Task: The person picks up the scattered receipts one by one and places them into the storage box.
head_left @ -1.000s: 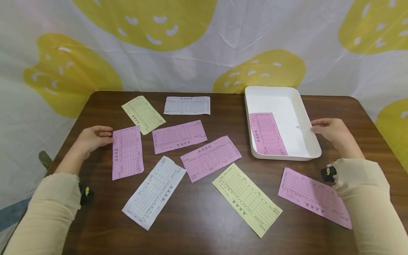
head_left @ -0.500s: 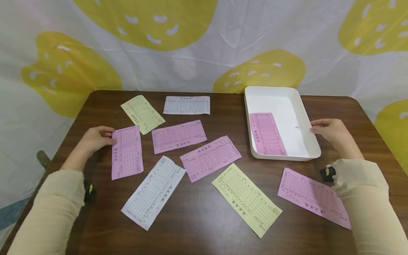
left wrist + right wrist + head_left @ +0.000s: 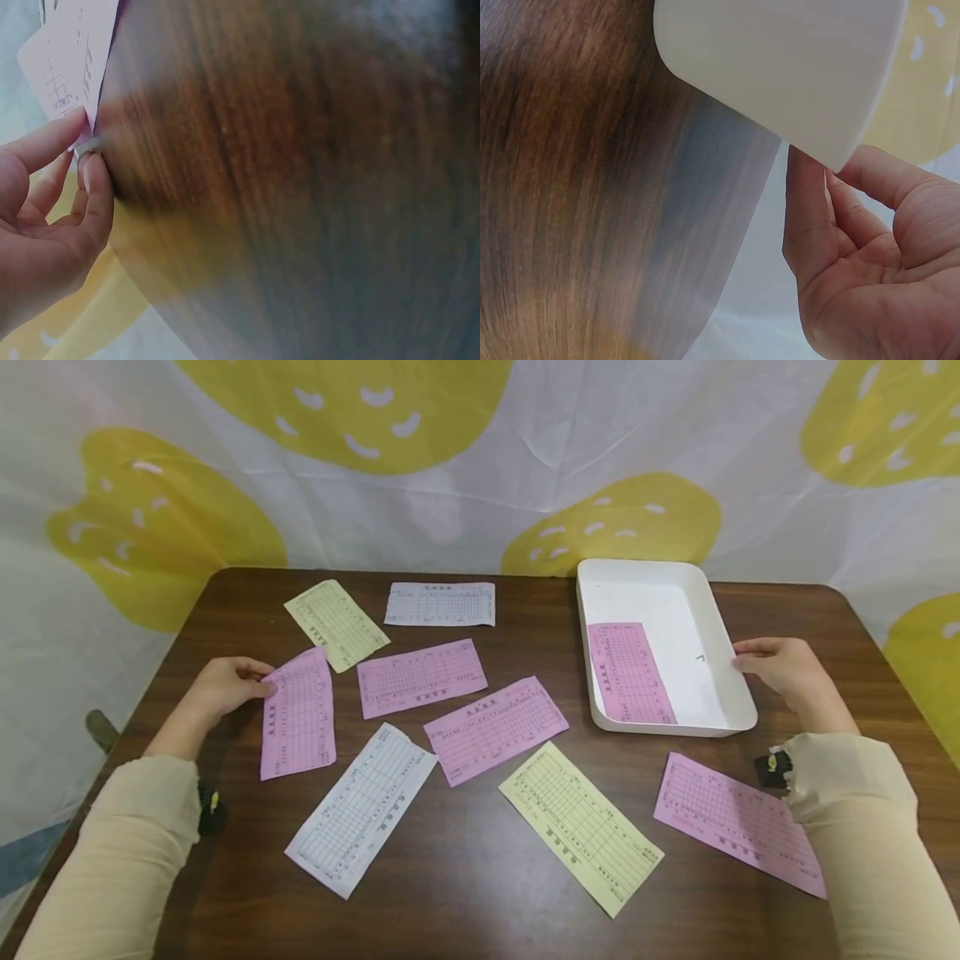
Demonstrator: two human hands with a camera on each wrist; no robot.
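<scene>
In the head view my left hand (image 3: 232,685) pinches the upper left corner of a pink printed slip (image 3: 300,714) between thumb and fingers. That corner is lifted and bent, while the lower part lies near the table. The left wrist view shows the pinched corner of the slip (image 3: 79,75) close up. On the right, my right hand (image 3: 787,672) grips the right edge of a white tray (image 3: 731,689) with thumb and fingertips. Another pink slip (image 3: 632,672) lies inside the tray along its left side. In the right wrist view, the tray (image 3: 780,67) partly hides the fingertips.
Several loose slips lie on the brown table (image 3: 450,877): a white slip (image 3: 363,810), a yellow slip (image 3: 581,831), a pink slip (image 3: 495,731) and others. A pink slip (image 3: 738,822) lies partly under the right forearm. A patterned curtain (image 3: 435,527) hangs behind the table.
My left hand has moved slightly right onto the pink slip's corner and raised it; the slip lay flat before. My right hand and the tray have stayed in place.
</scene>
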